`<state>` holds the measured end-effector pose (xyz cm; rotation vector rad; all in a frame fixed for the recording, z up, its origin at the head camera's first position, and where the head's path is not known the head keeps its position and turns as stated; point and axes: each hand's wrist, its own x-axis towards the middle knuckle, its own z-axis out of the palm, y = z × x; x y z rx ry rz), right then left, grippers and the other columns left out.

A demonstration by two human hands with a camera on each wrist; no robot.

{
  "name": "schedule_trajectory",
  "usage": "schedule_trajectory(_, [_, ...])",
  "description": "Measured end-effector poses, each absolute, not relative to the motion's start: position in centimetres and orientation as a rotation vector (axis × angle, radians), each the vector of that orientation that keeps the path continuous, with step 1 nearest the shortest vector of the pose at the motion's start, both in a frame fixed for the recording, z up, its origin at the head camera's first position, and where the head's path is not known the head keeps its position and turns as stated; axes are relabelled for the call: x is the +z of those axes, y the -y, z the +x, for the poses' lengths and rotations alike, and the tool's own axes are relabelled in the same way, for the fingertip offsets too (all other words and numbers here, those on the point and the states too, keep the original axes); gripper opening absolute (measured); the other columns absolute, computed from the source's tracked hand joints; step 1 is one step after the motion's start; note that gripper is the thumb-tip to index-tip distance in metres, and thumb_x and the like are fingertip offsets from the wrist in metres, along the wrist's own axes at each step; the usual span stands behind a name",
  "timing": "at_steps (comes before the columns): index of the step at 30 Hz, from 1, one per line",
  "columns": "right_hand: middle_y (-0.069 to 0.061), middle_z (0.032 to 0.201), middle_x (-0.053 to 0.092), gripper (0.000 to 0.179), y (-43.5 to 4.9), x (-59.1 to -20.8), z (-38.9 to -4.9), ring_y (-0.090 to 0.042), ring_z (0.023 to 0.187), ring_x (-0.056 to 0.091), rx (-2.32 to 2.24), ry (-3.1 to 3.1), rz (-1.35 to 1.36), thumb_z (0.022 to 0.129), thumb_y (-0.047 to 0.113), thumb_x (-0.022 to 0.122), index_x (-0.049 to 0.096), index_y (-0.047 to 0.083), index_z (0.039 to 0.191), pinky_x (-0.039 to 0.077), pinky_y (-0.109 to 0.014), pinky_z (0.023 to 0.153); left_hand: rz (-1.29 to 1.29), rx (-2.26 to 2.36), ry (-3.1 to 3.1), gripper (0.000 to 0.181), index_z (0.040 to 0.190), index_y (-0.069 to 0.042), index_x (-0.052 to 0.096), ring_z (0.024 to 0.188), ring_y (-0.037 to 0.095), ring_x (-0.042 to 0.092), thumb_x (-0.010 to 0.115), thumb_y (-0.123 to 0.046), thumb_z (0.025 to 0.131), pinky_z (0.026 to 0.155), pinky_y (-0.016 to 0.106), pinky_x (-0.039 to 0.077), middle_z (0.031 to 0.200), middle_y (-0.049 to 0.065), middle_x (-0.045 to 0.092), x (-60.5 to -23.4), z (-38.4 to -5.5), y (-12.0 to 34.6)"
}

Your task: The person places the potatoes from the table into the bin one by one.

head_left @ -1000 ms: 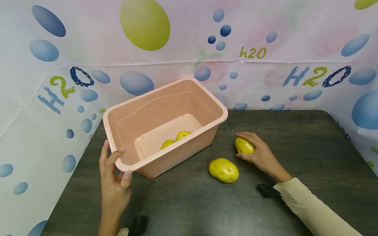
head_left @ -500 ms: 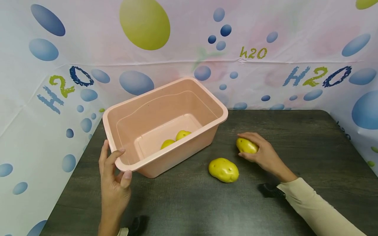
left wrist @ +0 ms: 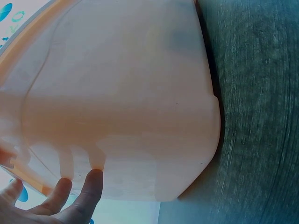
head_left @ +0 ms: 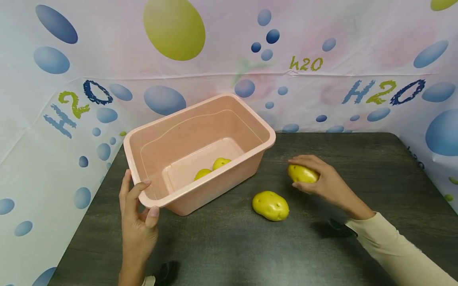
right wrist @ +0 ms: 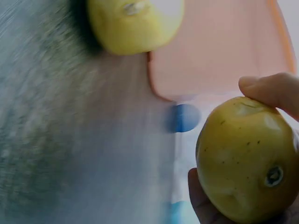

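Glossy yellow oval potato (head_left: 302, 174): held in fingers of right hand (head_left: 330, 186), right of pale-pink rectangular plastic tub (head_left: 222, 182); left hand (head_left: 137, 224) grips tub rim.

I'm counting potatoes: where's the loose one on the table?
In the head view, the loose potato lies right of centre, between the pink tub and the right hand but nearer the camera than that hand.

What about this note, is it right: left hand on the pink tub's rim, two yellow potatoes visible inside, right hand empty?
The right hand isn't empty: it grips a yellow potato, as the right wrist view shows. The left hand on the tub's rim and two potatoes inside stand.
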<state>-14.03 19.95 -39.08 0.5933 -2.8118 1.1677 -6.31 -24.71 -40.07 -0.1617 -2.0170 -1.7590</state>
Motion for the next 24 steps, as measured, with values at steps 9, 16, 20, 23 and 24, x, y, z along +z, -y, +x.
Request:
schedule_trajectory(9, [-0.010, 0.146, 0.059, 0.052, -19.9, -35.0, -13.0, -0.024, 0.121, 0.057, 1.192, 2.803, 0.685, 0.088, 0.010, 0.084, 0.068, 0.014, 0.138, 0.056, -0.023, 0.079, -0.153, -1.741, 2.036, 0.058, 0.145, 0.004, 0.050, 0.155, 0.043, 0.023, 0.070, -0.025, 0.099, 0.101, 0.013, 0.049, 0.175, 0.001, 0.007, -40.0, -6.4, 24.7])
schedule_trajectory(16, [-0.004, 0.146, 0.060, 0.052, -19.6, -32.3, -12.4, 0.002, 0.116, 0.052, 1.194, 2.825, 0.773, 0.090, 0.013, 0.083, 0.068, 0.022, 0.138, 0.056, -0.023, 0.076, -0.158, -1.721, 2.049, 0.056, 0.145, 0.004, 0.050, 0.154, 0.046, 0.025, 0.069, -0.022, 0.099, 0.101, 0.013, 0.048, 0.175, -0.001, 0.008, -39.9, -6.3, 24.7])
schedule_trajectory(20, [0.001, 0.147, 0.059, 0.053, -19.3, -30.9, -12.3, 0.000, 0.119, 0.053, 1.216, 2.811, 0.886, 0.091, 0.012, 0.082, 0.067, 0.029, 0.139, 0.056, -0.025, 0.075, -0.159, -1.715, 2.053, 0.056, 0.146, 0.003, 0.050, 0.154, 0.045, 0.026, 0.069, -0.023, 0.100, 0.101, 0.013, 0.049, 0.175, -0.001, 0.007, -39.9, -6.3, 24.6])
schedule_trajectory(23, [0.004, 0.147, 0.059, 0.054, -18.8, -29.8, -12.4, -0.004, 0.119, 0.056, 1.269, 2.807, 0.949, 0.091, 0.011, 0.081, 0.067, 0.031, 0.139, 0.057, -0.027, 0.073, -0.161, -1.724, 2.046, 0.056, 0.146, 0.004, 0.049, 0.154, 0.044, 0.026, 0.069, -0.024, 0.100, 0.101, 0.013, 0.049, 0.175, -0.002, 0.007, -40.0, -6.3, 24.7])
schedule_trajectory(24, [0.004, 0.146, 0.059, 0.055, -18.7, -29.5, -12.5, -0.006, 0.117, 0.057, 1.287, 2.810, 0.964, 0.091, 0.010, 0.081, 0.067, 0.031, 0.139, 0.058, -0.028, 0.073, -0.163, -1.725, 2.044, 0.057, 0.146, 0.004, 0.049, 0.154, 0.044, 0.026, 0.069, -0.024, 0.100, 0.101, 0.013, 0.049, 0.175, -0.001, 0.007, -40.0, -6.3, 24.7])
